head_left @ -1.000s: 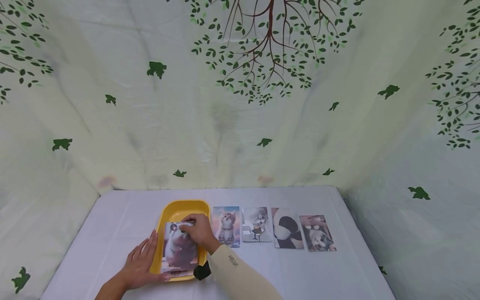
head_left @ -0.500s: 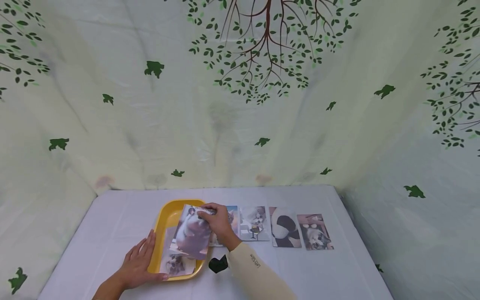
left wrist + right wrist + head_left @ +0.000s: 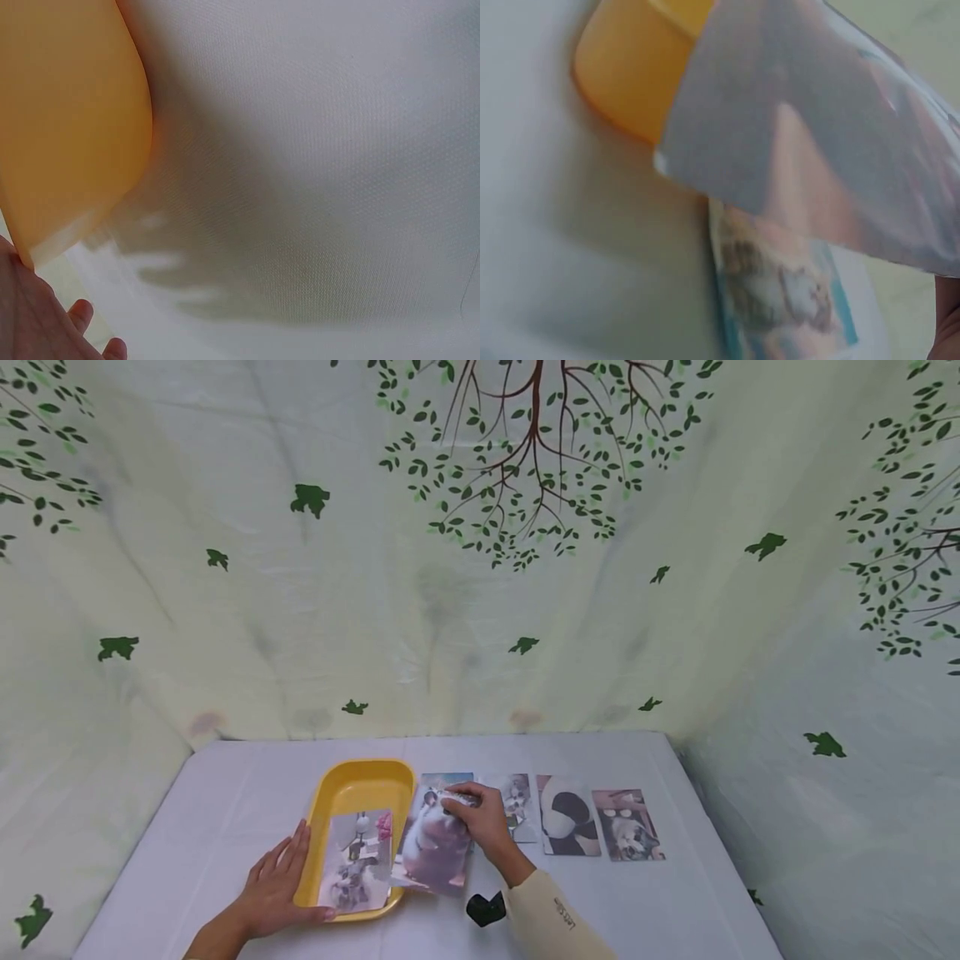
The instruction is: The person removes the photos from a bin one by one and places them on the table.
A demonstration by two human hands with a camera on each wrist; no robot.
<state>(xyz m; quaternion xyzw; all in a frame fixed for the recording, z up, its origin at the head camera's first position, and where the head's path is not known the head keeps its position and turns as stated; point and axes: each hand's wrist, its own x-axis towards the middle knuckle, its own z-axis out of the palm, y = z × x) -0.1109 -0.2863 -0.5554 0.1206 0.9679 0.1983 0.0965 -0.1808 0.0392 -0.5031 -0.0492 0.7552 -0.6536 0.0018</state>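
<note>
A yellow tray [image 3: 352, 779] sits on the white table with a photo card [image 3: 356, 862] lying in it. My left hand [image 3: 279, 883] rests flat against the tray's left rim [image 3: 67, 135], fingers straight. My right hand [image 3: 480, 814] pinches the top edge of a hamster photo card [image 3: 435, 847] and holds it tilted just right of the tray, above the kitten card [image 3: 780, 292] lying on the table. In the right wrist view the held card [image 3: 817, 150] fills the frame as a pale blur.
A row of animal cards lies on the table to the right: one partly behind my hand [image 3: 517, 797], a panda card [image 3: 566, 817] and a cat card [image 3: 625, 825]. A leaf-printed curtain [image 3: 480, 543] closes off the back and sides. A black wrist-camera mount [image 3: 486, 908] sits on my right sleeve.
My right hand lifted the hamster card out of the tray and carried it right, uncovering another card beneath. The left hand stayed on the tray's rim.
</note>
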